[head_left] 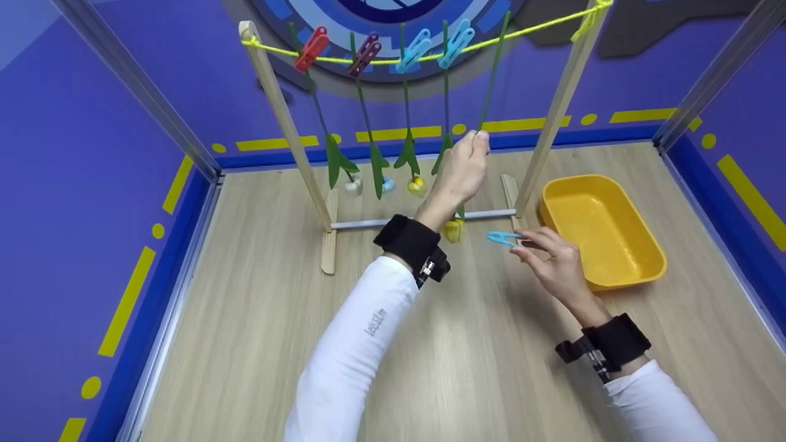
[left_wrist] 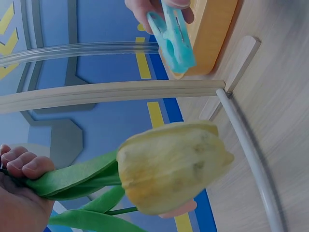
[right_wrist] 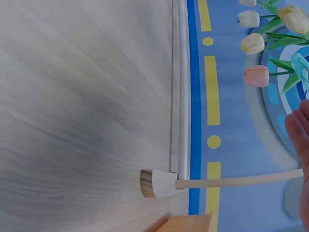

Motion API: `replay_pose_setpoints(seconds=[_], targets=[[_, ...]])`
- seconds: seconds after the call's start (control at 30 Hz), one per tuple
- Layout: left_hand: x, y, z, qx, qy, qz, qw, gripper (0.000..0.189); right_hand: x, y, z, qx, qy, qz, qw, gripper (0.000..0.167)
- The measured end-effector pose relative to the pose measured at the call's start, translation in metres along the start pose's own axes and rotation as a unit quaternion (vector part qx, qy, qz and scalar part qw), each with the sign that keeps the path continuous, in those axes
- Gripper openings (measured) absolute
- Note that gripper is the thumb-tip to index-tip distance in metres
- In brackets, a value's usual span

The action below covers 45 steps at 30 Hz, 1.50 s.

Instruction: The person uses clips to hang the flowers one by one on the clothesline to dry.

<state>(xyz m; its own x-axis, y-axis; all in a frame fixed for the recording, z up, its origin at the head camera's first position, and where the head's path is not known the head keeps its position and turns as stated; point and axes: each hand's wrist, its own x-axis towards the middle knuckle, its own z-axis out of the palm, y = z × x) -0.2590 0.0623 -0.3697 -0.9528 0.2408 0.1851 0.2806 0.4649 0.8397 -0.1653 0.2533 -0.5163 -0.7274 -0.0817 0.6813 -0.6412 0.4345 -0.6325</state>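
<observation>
My left hand (head_left: 463, 167) grips the green stem of a yellow artificial tulip (left_wrist: 171, 166), whose bloom hangs downward. The upper stem (head_left: 495, 67) reaches past the yellow line (head_left: 534, 29), right of the hung flowers; whether it touches the line cannot be told. Lower and to the right, my right hand (head_left: 556, 264) pinches a light blue clothespin (head_left: 503, 237) between thumb and fingers. Several tulips hang upside down from the line by a red clothespin (head_left: 312, 49), a dark red clothespin (head_left: 365, 54) and light blue ones. A pink tulip (right_wrist: 256, 76) shows in the right wrist view.
A wooden frame's left post (head_left: 288, 123) and right post (head_left: 562, 104) carry the line, with a white bar (head_left: 362, 224) low between them. A yellow basin (head_left: 654, 261) stands right of the frame on the wood-grain tabletop (head_left: 245, 344). Blue patterned walls (head_left: 153, 73) enclose it.
</observation>
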Motion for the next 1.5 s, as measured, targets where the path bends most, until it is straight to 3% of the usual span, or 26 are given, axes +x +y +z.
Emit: replay_pose_setpoints(seconds=[0.5,0.67,0.87,1.13,1.3,1.5], targets=[[0.003,0.005,0.005,-0.007,0.012,0.004,0.9999,0.034,0.02,-0.009,-0.02,0.007,0.067,-0.049,0.9965,0.033],[0.002,0.006,0.007,-0.004,-0.007,-0.001,1.0,0.035,0.032,-0.016,-0.035,-0.009,0.082,-0.043,0.9957,0.033],[0.001,0.004,0.008,-0.022,-0.005,0.007,0.9997,0.035,0.051,-0.027,-0.049,-0.013,0.088,-0.028,0.9957,0.028],[0.003,0.004,0.009,-0.015,0.003,0.011,0.9998,0.037,0.1,-0.066,-0.062,-0.017,0.086,-0.034,0.9956,0.018],[0.002,0.003,0.01,-0.031,0.002,0.014,0.9994,0.036,0.139,-0.086,-0.064,-0.058,0.089,-0.032,0.9939,0.015],[-0.001,0.001,0.011,-0.019,0.003,0.005,0.9998,0.037,0.175,-0.11,-0.064,-0.102,0.084,-0.02,0.991,0.013]])
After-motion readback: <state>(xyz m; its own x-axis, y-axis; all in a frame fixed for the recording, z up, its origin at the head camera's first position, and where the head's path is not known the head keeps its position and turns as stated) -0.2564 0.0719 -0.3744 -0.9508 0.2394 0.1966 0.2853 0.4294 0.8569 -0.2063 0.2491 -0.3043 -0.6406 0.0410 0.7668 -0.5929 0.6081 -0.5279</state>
